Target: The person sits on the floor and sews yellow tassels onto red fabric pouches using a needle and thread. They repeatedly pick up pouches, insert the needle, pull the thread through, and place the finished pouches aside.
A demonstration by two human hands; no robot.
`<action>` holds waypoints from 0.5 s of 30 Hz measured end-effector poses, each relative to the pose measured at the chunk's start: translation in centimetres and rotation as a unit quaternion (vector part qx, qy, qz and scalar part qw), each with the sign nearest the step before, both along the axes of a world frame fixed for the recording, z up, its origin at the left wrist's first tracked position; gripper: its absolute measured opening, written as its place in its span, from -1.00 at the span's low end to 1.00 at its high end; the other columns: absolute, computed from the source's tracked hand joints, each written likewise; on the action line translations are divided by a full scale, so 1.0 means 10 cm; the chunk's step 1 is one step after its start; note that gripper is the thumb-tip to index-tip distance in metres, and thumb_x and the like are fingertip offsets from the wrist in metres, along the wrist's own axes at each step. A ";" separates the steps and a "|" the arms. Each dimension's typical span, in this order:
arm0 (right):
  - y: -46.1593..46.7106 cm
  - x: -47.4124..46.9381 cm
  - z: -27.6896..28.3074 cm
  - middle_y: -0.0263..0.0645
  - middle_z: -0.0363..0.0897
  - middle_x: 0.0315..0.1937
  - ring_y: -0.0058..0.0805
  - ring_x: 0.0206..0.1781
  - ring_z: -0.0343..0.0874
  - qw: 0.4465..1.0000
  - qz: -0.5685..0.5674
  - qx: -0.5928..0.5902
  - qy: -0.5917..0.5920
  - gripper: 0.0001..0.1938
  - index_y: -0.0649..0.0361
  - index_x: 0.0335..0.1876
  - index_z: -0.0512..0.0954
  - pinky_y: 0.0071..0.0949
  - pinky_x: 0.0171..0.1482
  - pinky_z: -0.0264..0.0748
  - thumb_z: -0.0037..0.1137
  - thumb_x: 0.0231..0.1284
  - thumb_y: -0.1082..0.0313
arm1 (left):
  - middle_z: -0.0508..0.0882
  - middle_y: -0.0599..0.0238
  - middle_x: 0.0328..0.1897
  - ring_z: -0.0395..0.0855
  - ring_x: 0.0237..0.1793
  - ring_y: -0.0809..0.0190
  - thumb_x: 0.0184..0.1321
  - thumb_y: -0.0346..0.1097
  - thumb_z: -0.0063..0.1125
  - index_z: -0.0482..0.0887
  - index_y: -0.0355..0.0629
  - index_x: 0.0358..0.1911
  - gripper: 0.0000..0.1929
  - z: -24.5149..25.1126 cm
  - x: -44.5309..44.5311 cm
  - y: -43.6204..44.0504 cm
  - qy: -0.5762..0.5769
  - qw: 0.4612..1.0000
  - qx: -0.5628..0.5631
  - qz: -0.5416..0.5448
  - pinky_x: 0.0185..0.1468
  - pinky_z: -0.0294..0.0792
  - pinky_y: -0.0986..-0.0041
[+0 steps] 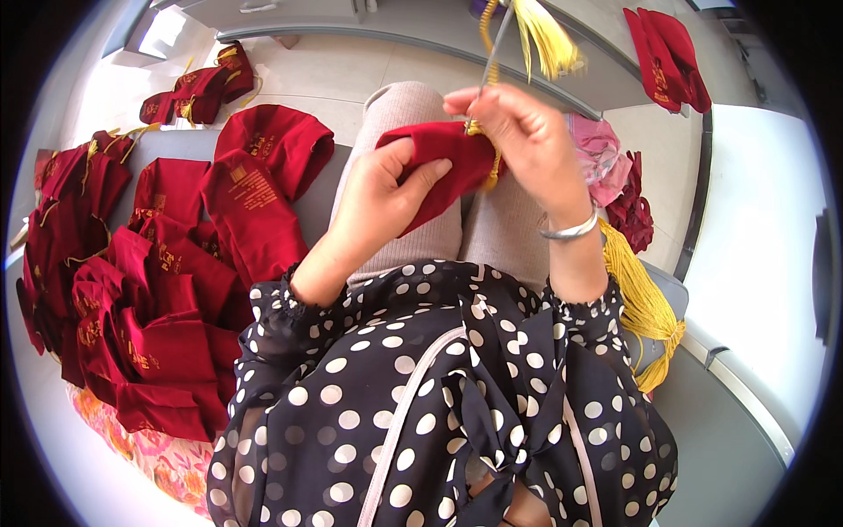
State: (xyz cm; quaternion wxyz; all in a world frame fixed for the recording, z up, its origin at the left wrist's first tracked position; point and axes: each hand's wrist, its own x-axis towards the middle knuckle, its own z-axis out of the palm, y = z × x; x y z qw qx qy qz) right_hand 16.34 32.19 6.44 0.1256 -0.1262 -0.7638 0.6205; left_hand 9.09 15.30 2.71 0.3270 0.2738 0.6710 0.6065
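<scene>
My left hand (382, 191) grips a dark red cloth pouch (438, 201) above my lap, thumb on top. My right hand (530, 141) pinches a long thin metal threading needle (495, 49) at the pouch's far right edge. The needle's lower tip meets the cloth where some yellow cord (492, 172) shows; whether it passes through the fabric I cannot tell. Beyond the right hand, a twisted yellow cord (486, 29) runs beside the needle, and a yellow tassel (543, 39) hangs at its upper end, slightly blurred.
Left of me, red pouches (174, 342) with gold printing pile on a grey seat and floral cloth (135, 454). Corded pouches (76, 211) lie farther left, others (204, 92) beyond. At right are a yellow cord bundle (635, 296), pink cloth (596, 158) and a white surface (757, 250).
</scene>
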 end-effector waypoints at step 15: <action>0.10 -0.09 -0.10 -0.39 0.65 -0.36 -0.74 -0.26 0.53 0.994 0.008 0.035 -0.100 -0.76 0.28 -0.19 0.65 -0.71 -0.12 0.46 0.07 0.32 0.25 | 0.69 0.29 -0.21 0.66 -0.26 0.42 0.25 -0.37 0.15 0.60 -0.29 -0.07 -0.77 0.06 -0.17 0.07 -0.363 0.925 0.115 0.000 -0.17 0.53 0.62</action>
